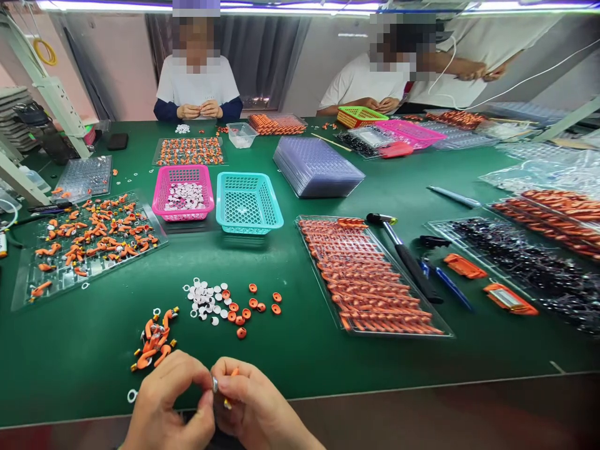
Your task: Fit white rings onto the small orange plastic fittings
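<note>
Near the table's front edge, my right hand (255, 400) pinches a small curved orange part with a gold-coloured tip (227, 404). My left hand (171, 400) meets it, thumb and forefinger closed at a silvery round face (215, 384) of that part; anything else between these fingertips is hidden. Just beyond my left hand lies a pile of similar orange parts (154, 340). Farther in are a heap of small white discs (206, 300) and several orange round caps (246, 314). A white ring (132, 395) lies left of my left hand.
A pink basket (159, 211) holds white pieces beside a turquoise basket (249, 229). Loaded trays stand left (23, 290) and right (337, 322). A hammer (407, 262), clear tray stack (319, 165) and black parts (525, 269) lie beyond. Several people sit or stand across.
</note>
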